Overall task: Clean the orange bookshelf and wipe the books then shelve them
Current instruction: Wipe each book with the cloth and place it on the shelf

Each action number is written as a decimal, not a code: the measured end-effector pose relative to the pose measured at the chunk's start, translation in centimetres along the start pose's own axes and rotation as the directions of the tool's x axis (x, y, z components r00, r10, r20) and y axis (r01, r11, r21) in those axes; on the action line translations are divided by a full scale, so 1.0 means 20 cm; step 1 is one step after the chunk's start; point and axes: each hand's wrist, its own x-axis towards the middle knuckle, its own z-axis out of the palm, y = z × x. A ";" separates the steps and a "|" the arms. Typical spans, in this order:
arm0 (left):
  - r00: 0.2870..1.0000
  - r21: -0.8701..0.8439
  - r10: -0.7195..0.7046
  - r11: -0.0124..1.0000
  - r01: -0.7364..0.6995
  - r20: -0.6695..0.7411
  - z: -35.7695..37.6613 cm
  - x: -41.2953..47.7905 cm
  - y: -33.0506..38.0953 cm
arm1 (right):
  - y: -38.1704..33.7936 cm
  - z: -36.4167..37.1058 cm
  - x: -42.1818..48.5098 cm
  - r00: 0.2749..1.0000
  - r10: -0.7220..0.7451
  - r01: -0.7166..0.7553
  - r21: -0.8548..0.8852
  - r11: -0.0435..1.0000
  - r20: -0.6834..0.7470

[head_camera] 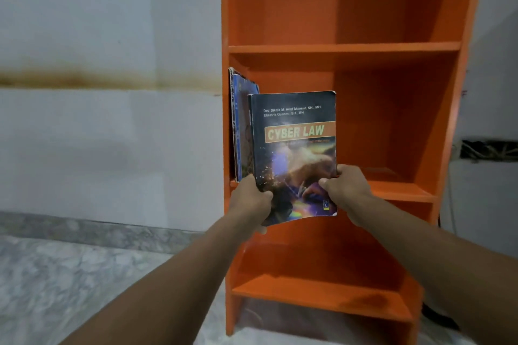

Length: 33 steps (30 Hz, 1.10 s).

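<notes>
The orange bookshelf [344,47] stands upright before me with several open shelves. A dark "Cyber Law" book [294,148] is held upright in front of the middle shelf, cover facing me. My left hand [251,202] grips its lower left corner and spine. My right hand [346,190] grips its lower right edge, thumb on the cover. A blue book [241,126] stands against the left wall of the middle shelf, just behind the held book.
A pale wall [112,134] with a brown stain line runs left of the shelf. The marble floor [70,274] lies below. A dark vent opening [490,150] sits in the wall at the right.
</notes>
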 end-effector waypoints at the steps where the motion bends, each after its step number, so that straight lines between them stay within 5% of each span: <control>1: 0.999 0.092 0.040 0.995 -0.039 -0.010 0.00 0.04 0.00 | -0.01 0.01 0.04 1.000 0.003 -0.003 -0.002 1.000 -0.006; 6: 0.991 0.373 0.127 0.922 -0.100 -0.048 -0.02 0.17 0.02 | -0.07 0.07 0.25 1.000 0.017 -0.017 0.000 1.000 -0.021; 15: 0.952 0.402 0.110 0.915 0.016 -0.287 0.00 0.47 0.05 | -0.16 0.27 0.68 0.988 -0.009 -0.013 0.141 0.990 0.156; 23: 0.860 0.456 0.084 0.871 0.182 -0.504 0.13 0.62 0.08 | -0.08 0.38 0.96 0.916 0.043 -0.160 0.263 0.952 0.399; 33: 0.769 0.464 0.093 0.840 0.280 -0.633 0.16 0.64 0.03 | -0.09 0.55 1.08 0.851 -0.109 -0.130 0.406 0.905 0.515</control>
